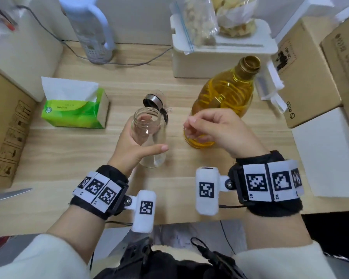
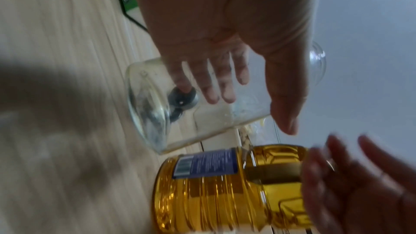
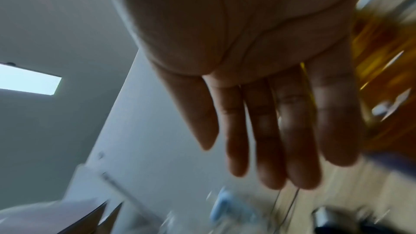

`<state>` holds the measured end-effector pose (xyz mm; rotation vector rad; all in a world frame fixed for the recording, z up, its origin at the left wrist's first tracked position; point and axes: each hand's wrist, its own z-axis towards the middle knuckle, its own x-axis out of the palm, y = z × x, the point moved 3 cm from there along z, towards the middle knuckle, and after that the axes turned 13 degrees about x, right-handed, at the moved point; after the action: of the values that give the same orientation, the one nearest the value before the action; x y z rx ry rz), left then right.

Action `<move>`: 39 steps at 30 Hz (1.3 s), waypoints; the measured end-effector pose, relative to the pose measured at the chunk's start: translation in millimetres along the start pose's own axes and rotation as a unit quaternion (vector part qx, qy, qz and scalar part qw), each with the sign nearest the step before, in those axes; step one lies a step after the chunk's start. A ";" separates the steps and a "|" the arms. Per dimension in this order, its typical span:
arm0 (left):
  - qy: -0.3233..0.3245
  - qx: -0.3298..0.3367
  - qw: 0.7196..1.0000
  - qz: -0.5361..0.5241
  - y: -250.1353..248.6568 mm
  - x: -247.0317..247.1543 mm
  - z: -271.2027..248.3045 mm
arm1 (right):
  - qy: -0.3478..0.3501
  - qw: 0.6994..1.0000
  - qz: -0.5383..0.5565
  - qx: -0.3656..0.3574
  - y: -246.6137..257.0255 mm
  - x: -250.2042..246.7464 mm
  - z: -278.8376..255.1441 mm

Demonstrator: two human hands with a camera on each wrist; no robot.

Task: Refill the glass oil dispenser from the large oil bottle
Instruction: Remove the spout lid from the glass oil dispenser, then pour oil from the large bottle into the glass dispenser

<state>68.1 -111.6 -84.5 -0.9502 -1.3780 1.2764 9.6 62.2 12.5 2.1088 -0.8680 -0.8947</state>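
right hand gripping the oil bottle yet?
No. In the head view the right hand hovers in front of the large oil bottle with loosely spread fingers, holding nothing.

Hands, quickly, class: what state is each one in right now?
Left hand: holds the open glass oil dispenser.
Right hand: open, holding nothing, in front of the large oil bottle.

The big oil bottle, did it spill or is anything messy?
No spill shows. The large oil bottle stands upright with its cap off, beside the empty glass oil dispenser that the left hand holds. The dispenser's metal lid lies on its side on the table behind it, likely just set aside.
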 end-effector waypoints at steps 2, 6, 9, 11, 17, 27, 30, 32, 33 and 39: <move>0.005 -0.002 1.000 0.006 2.4 6.5 -0.5 | -0.070 0.996 0.036 0.032 -27.7 -17.2 0.5; 0.017 -0.004 1.000 0.010 2.5 15.4 -1.2 | -0.069 0.995 0.067 -0.001 -36.5 -10.1 5.3; 0.025 0.000 1.000 0.010 0.0 19.1 -4.9 | -0.076 0.988 0.134 -0.020 -28.6 5.1 8.7; 0.023 0.002 1.000 0.005 -1.7 18.3 -7.2 | -0.126 0.978 0.164 -0.016 -29.1 8.8 8.2; 0.017 0.007 1.000 -0.006 -8.0 13.9 -9.9 | -0.311 0.892 0.323 -0.048 -50.7 -3.5 5.6; 0.010 0.050 0.997 0.053 -15.2 12.5 -7.9 | -0.321 0.913 0.232 -0.100 -45.6 -31.6 8.9; 0.010 0.096 0.991 0.094 -28.8 7.3 4.8 | -0.247 0.946 0.154 -0.141 -36.5 -27.8 2.8; 0.009 0.112 0.988 0.109 -33.8 2.6 9.5 | -0.202 0.963 0.085 -0.159 -29.0 -23.0 -0.9; 0.006 0.117 0.987 0.113 -34.9 -0.4 10.1 | -0.194 0.965 0.047 -0.168 -25.5 -21.1 -1.9; 0.010 0.128 0.981 0.143 -33.1 -9.4 3.5 | -0.172 0.950 -0.195 -0.172 -5.4 -9.6 -4.9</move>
<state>69.1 -125.9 -53.1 -1.0016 -1.0551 1.6103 9.9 74.2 14.1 1.8682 -0.4130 -1.5363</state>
